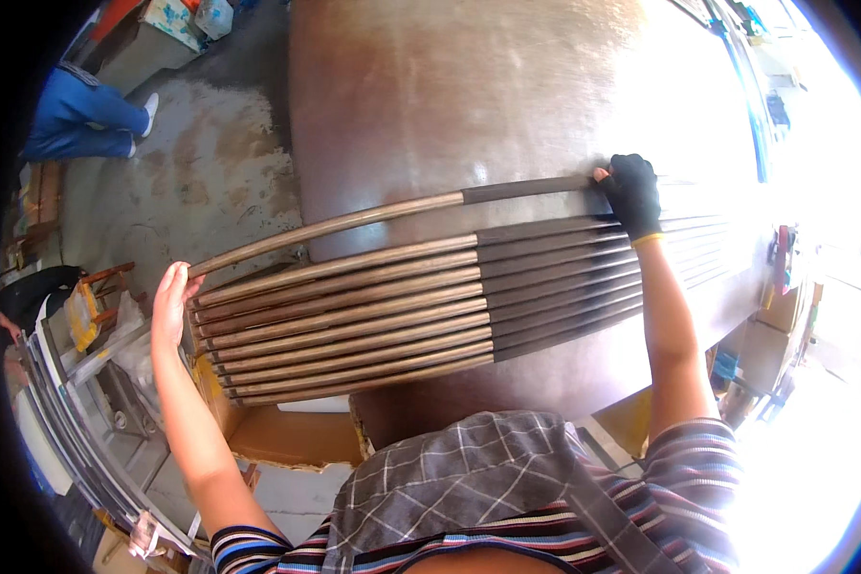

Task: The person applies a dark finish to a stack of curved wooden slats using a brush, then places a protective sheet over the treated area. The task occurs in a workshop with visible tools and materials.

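One long, thin tube [383,210], bare brownish metal on its left part and dark grey on its right, lies across the view. My left hand [169,301], bare, pinches its left end between thumb and fingers. In a black fingerless-looking glove with a yellow cuff, my right hand [633,196] is closed around the dark part. Nearer to me, several similar tubes [392,301] lie side by side in a row. Their left ends stick out past the edge of the brown worktable [392,115]; their right ends fade into glare.
Under the overhanging ends sits an open cardboard box [282,440]. Long strips and frames [57,402] stand at the lower left. A person in blue trousers [91,115] is on the stained floor at the far left. Boxes [780,325] stand beyond the table's right side.
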Demonstrator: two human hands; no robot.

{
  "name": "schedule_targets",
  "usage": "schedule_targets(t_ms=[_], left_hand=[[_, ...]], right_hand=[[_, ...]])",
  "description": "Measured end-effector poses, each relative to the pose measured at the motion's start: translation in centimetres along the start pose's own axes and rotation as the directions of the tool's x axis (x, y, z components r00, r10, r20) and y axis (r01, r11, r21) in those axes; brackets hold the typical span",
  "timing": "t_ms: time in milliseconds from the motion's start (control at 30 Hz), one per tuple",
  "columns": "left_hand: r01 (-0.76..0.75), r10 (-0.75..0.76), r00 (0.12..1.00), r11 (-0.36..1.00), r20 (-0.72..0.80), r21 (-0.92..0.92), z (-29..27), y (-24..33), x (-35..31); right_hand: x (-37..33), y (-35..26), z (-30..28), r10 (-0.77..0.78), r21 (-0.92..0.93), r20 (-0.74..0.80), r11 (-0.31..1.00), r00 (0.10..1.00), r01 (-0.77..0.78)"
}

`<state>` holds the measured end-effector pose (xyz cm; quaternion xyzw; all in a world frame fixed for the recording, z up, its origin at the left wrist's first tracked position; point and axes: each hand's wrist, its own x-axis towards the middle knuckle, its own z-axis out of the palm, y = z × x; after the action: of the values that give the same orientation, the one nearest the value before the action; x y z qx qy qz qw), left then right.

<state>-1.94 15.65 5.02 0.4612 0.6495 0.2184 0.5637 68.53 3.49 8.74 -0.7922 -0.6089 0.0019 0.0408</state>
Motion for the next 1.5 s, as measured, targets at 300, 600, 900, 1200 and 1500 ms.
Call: schedule_targets(t_ms=[300,600,900,1200,1500], left_hand=[[0.068,-0.066,0.997,0.993,-0.031,0.1,0.3,0.6,-1.6],[-0.051,0.058,0.998,0.938,-0.009,0.342,-1.6,-0.5,-2.3],[-0.139,0.475,0.86,0.574,-0.189,0.807,5.8,5.0,-4.5],[-0.637,0.685,0.68,0.377,0.261,0.672,31.3,7.8,-24.4],[-0.897,0.687,0.402,0.162,0.606,0.412,47.1,0.5,-29.2]], right_hand=[[-2.5,0.3,-0.5,0.032,0.057,-0.017,0.998,0.999,-0.031],[-2.7,-2.3,-3.8,0.182,-0.022,0.129,0.983,0.975,-0.18],[-10.4,-3.2,-2.4,0.178,0.233,-0.206,0.964,0.962,-0.129],[-38.9,-2.4,0.6,0.453,0.162,-0.241,0.891,0.858,-0.424],[-39.8,-0.5,-0.1,0.42,0.269,-0.236,0.895,0.876,-0.356]])
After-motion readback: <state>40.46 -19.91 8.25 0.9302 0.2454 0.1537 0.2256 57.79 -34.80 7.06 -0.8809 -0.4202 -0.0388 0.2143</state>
